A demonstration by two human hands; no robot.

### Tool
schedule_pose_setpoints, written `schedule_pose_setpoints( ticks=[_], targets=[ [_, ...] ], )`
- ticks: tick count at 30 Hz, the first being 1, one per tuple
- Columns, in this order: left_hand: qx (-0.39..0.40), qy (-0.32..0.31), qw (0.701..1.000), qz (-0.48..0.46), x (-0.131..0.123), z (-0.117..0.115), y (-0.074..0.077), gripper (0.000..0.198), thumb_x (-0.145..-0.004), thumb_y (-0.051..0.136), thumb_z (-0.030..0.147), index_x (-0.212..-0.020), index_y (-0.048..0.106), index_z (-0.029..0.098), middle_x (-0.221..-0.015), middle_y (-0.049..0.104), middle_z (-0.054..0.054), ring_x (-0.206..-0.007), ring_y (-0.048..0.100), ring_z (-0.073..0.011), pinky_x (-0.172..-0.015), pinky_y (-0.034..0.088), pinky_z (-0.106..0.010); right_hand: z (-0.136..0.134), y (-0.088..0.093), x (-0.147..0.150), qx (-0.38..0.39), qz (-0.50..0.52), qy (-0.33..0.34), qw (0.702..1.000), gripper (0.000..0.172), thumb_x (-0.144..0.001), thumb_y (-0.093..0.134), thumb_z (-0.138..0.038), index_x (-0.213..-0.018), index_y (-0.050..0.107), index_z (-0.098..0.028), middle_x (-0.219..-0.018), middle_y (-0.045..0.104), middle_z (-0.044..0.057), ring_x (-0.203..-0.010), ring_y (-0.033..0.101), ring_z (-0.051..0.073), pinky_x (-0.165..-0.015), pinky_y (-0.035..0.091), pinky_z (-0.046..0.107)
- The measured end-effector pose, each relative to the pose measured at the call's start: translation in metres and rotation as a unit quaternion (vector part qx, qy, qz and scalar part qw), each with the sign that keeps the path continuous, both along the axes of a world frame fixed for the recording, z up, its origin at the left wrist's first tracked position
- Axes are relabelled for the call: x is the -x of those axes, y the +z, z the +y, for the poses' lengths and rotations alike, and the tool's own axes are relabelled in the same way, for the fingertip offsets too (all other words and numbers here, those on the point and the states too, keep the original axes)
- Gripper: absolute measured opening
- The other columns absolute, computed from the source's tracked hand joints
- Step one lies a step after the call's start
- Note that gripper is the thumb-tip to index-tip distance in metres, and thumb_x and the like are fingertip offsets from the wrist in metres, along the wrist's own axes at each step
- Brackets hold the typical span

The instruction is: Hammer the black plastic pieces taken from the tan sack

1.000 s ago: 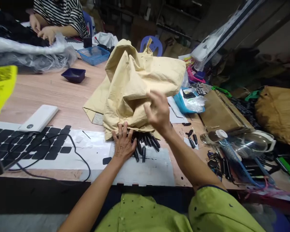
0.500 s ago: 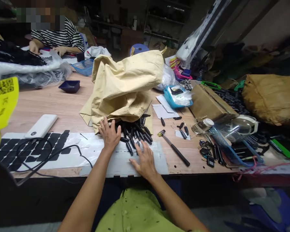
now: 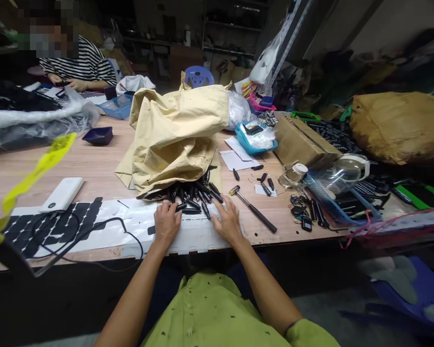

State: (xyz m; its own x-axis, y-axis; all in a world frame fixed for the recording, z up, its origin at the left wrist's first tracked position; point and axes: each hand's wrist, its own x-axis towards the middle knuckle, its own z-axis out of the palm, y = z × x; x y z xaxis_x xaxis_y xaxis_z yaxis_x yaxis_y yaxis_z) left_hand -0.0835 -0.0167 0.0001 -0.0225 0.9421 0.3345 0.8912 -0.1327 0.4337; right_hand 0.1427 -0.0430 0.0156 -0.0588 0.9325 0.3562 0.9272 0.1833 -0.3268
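Note:
A large crumpled cream-coloured sack (image 3: 181,120) lies on the table with its mouth facing me. Out of it spills a heap of small black torpedo-shaped pieces (image 3: 193,196), on and behind a whitish sheet (image 3: 198,234). My left hand (image 3: 167,222) rests at the heap's left front edge, fingers extended, its fingertips close to the nearest pieces. On the other side, my right hand (image 3: 229,222) lies with fingers spread beside the right end of the heap. Neither hand grips anything that I can see. To the right of it is a hammer (image 3: 255,210) with a black handle.
At left are a white power bank (image 3: 62,194), a black cable (image 3: 104,220) and a dark-patterned sheet (image 3: 83,217). A blue basket (image 3: 342,200), keys (image 3: 299,209) and a carton (image 3: 304,140) stand right. Across the table sits a person in stripes (image 3: 90,60).
My left hand has come back from the sack's mouth towards the table edge. My right hand has moved to the heap's right side. The view has shifted slightly.

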Motion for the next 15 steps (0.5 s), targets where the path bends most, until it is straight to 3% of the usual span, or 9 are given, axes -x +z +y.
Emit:
schedule_pose_setpoints(
  ticks=[3, 6, 8, 11, 13, 15],
  targets=[
    [0.012, -0.008, 1.0, 0.011, 0.003, 0.009, 0.004, 0.019, -0.088, 0.059, 0.027, -0.098, 0.075, 0.023, -0.095, 0.066, -0.011, -0.095, 0.058, -0.0312, -0.081, 0.05, -0.043, -0.011, -0.001, -0.047, -0.004, -0.006, -0.127, 0.992, 0.046, -0.09, 0.051, -0.025, -0.133, 0.065, -0.021, -0.142, 0.054, 0.018, -0.135, 0.047, 0.035, -0.103, 0.046, 0.052],
    [-0.011, 0.012, 1.0, -0.003, 0.004, -0.001, 0.007, 0.02, -0.09, 0.058, 0.031, -0.098, 0.075, 0.023, -0.092, 0.066, -0.01, -0.092, 0.058, -0.0307, -0.078, 0.049, -0.041, -0.02, -0.006, -0.084, 0.016, -0.016, -0.226, 0.974, 0.044, -0.089, 0.051, -0.025, -0.129, 0.067, -0.02, -0.133, 0.059, 0.02, -0.125, 0.052, 0.036, -0.096, 0.047, 0.053],
    [-0.033, 0.006, 0.999, -0.016, 0.003, -0.015, 0.007, 0.023, -0.092, 0.057, 0.033, -0.101, 0.075, 0.022, -0.091, 0.067, -0.01, -0.089, 0.059, -0.0295, -0.078, 0.049, -0.041, -0.024, -0.009, -0.096, 0.035, -0.02, -0.248, 0.968, 0.041, -0.09, 0.052, -0.027, -0.126, 0.068, -0.02, -0.124, 0.062, 0.019, -0.115, 0.056, 0.036, -0.091, 0.048, 0.051],
    [-0.025, -0.085, 0.996, -0.02, -0.004, -0.034, 0.006, 0.021, -0.092, 0.059, 0.032, -0.102, 0.075, 0.023, -0.088, 0.067, -0.008, -0.086, 0.059, -0.0267, -0.078, 0.049, -0.039, -0.023, -0.009, -0.098, 0.051, -0.027, -0.249, 0.967, 0.036, -0.092, 0.053, -0.029, -0.121, 0.071, -0.021, -0.11, 0.064, 0.017, -0.102, 0.058, 0.033, -0.085, 0.048, 0.047],
    [0.0, -0.138, 0.99, -0.01, -0.011, -0.038, 0.005, 0.018, -0.091, 0.062, 0.029, -0.1, 0.076, 0.024, -0.086, 0.067, -0.006, -0.086, 0.06, -0.0257, -0.079, 0.049, -0.038, -0.021, -0.005, -0.093, 0.067, -0.023, -0.243, 0.967, 0.032, -0.093, 0.052, -0.026, -0.117, 0.073, -0.022, -0.104, 0.064, 0.016, -0.099, 0.059, 0.031, -0.082, 0.048, 0.043],
    [0.018, -0.144, 0.989, -0.001, -0.018, -0.032, 0.005, 0.016, -0.09, 0.064, 0.026, -0.1, 0.077, 0.025, -0.086, 0.067, -0.006, -0.088, 0.06, -0.026, -0.081, 0.049, -0.038, -0.021, 0.0, -0.088, 0.089, -0.005, -0.239, 0.967, 0.03, -0.092, 0.052, -0.025, -0.114, 0.074, -0.022, -0.102, 0.063, 0.015, -0.099, 0.06, 0.03, -0.08, 0.049, 0.04]
  ],
)
